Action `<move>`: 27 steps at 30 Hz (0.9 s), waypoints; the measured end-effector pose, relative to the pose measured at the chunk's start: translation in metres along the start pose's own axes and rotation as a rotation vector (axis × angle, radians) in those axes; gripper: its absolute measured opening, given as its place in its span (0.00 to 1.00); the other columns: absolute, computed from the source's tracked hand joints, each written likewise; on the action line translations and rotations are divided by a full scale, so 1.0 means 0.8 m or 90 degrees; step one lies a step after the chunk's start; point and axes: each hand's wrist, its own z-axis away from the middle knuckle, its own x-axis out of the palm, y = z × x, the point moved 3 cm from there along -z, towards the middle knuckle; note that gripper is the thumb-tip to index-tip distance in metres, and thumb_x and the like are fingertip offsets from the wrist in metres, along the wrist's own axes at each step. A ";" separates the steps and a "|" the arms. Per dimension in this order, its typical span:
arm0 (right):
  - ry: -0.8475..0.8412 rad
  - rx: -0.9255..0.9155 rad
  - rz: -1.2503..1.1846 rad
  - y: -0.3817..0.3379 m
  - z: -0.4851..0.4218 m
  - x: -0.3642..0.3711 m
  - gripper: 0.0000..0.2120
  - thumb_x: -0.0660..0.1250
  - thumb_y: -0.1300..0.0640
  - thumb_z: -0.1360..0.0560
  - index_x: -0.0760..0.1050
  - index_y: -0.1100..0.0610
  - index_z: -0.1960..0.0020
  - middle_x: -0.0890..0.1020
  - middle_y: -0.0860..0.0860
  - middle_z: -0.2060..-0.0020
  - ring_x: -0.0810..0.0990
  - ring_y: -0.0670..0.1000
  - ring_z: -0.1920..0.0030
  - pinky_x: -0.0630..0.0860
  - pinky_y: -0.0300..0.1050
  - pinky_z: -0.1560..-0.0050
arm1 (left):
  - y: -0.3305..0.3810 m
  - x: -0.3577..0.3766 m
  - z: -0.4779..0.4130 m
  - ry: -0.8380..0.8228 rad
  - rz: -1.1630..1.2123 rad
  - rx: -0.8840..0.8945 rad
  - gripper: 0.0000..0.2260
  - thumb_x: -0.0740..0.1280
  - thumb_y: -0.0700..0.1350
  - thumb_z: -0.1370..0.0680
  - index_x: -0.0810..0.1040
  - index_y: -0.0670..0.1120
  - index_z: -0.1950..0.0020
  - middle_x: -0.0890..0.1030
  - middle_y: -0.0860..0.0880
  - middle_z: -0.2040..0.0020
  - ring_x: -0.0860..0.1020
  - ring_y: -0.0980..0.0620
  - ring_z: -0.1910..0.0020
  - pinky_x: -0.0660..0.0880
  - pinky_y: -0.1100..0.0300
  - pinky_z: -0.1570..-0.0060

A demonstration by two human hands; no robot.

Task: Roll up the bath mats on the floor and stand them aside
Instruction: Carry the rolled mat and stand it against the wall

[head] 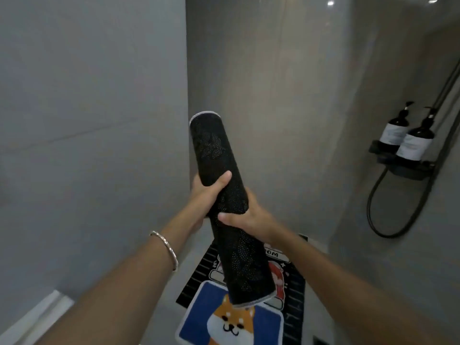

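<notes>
A bath mat rolled into a black dotted tube (219,155) is held up in the air, tilted with its top end toward the wall. My left hand (206,195) grips the roll near its middle from the left, thumb across the front. My right hand (249,215) grips it just below from the right. On the floor beneath lie two flat mats: a blue one with a shiba dog picture (231,317) and, partly under it, a black striped one with a cartoon print (288,282).
Grey tiled walls close in on the left and ahead. At the right, a dark wall shelf (403,168) carries two pump bottles (408,138), and a black shower hose (388,220) loops below. A white ledge (37,317) shows at the lower left.
</notes>
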 end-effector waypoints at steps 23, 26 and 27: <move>-0.428 0.115 0.111 0.189 -0.253 0.154 0.28 0.66 0.52 0.30 0.62 0.50 0.33 0.77 0.51 0.47 0.78 0.48 0.49 0.78 0.45 0.49 | -0.194 -0.166 -0.078 0.406 -0.041 -0.258 0.24 0.69 0.56 0.26 0.67 0.53 0.34 0.78 0.50 0.42 0.77 0.48 0.47 0.73 0.57 0.61; -0.463 0.109 0.110 0.223 -0.277 0.168 0.27 0.66 0.52 0.32 0.64 0.51 0.34 0.78 0.52 0.48 0.79 0.50 0.49 0.78 0.46 0.49 | -0.231 -0.166 -0.091 0.482 -0.056 -0.217 0.15 0.68 0.53 0.24 0.70 0.54 0.40 0.78 0.51 0.45 0.77 0.50 0.47 0.75 0.56 0.55; -0.472 0.108 0.116 0.241 -0.283 0.175 0.30 0.66 0.49 0.34 0.64 0.50 0.33 0.79 0.52 0.47 0.79 0.51 0.48 0.78 0.50 0.47 | -0.247 -0.168 -0.094 0.507 -0.056 -0.209 0.13 0.68 0.52 0.24 0.70 0.55 0.42 0.78 0.51 0.46 0.78 0.50 0.48 0.76 0.55 0.51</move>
